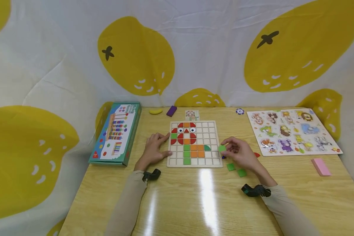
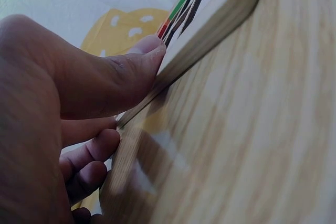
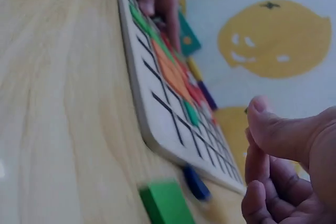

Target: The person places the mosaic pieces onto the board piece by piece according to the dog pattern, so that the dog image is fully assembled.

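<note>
A square wooden grid board lies on the table, with red, orange and green tiles making a bird-like figure with two eyes. My left hand rests at its left edge, thumb and index finger touching the side; the thumb lies against the rim in the left wrist view. By the board's right edge, my right hand pinches a green tile between thumb and fingertips; the right wrist view hides this tile behind the thumb. Two green square tiles lie below that hand, and a dark blue piece sits beside the board.
A ring game box stands at the left. Behind the board are a yellow piece, a purple block, a pattern card and a chip. An animal puzzle, pink block and red piece lie right.
</note>
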Tool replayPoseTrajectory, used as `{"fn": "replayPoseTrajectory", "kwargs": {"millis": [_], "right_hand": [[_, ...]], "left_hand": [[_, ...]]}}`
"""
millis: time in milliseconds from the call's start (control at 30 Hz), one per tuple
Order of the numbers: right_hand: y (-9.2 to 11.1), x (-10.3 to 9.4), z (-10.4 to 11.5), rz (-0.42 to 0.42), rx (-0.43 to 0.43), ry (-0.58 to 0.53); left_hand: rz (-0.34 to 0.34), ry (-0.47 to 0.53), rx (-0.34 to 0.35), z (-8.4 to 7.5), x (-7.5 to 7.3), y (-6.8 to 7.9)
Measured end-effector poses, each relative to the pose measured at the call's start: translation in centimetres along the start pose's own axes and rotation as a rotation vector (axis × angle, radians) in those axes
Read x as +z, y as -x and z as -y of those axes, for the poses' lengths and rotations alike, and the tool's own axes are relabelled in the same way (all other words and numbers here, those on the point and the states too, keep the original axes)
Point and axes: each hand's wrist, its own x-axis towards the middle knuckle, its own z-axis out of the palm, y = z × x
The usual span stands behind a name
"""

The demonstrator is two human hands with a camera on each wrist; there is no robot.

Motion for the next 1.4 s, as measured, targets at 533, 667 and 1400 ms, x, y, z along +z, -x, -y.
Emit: {"fn": "replayPoseTrajectory", "kwargs": {"millis": [533, 667, 1400], "right_hand": [[-1.8, 4.8, 0.4, -0.051, -0.125, 0.301], [-1.9, 4.7, 0.4, -0.042, -0.130, 0.316], [5.0, -2.1, -0.2, -0.005, -0.154, 0.430]], "left_hand": [[-0.002, -0.004, -0.004, -0.3, -0.2, -0.1], [0.000, -0.003, -0.007, -0.3, -0.2, -0.1], [0.030, -0.002, -0.017, -0.5, -0.2, -0.2]]}}
